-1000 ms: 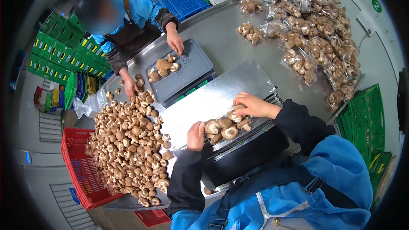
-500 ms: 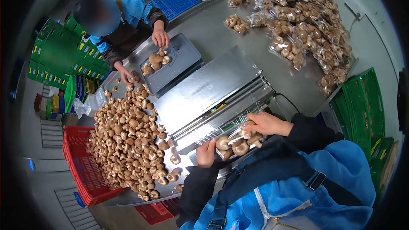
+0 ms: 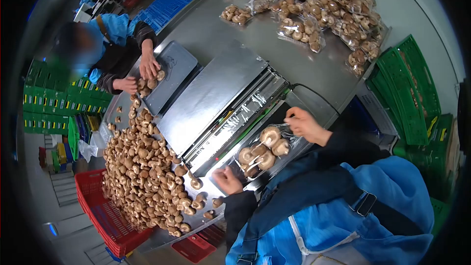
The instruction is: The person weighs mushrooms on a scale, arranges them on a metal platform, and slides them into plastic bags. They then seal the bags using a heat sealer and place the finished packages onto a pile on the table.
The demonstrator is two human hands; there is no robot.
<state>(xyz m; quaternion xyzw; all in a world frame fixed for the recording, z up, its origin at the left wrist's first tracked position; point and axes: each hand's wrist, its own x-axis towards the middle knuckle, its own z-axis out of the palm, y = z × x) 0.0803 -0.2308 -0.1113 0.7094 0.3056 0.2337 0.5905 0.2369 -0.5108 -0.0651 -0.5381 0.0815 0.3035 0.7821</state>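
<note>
In front of me, a group of shiitake mushrooms lies on clear plastic film at the near side of a metal wrapping machine. My right hand is closed at the film's right end, thumb and fingers pinched together, with film stretched toward them. At the left end, my left hand is beside the mushrooms, smeared by motion. Whether it grips the film does not show. A sheet of film also glints along the machine's slot.
Loose shiitake are heaped left of the machine, by a red crate. Across the table, a co-worker's hands handle mushrooms at a grey tray. Bagged mushrooms pile up at far right; green crates stand at right.
My hands have moved apart from the mushrooms, the right one outward to the right. The film and mushrooms lie lower and flatter. The co-worker's hands have come together over the tray's edge.
</note>
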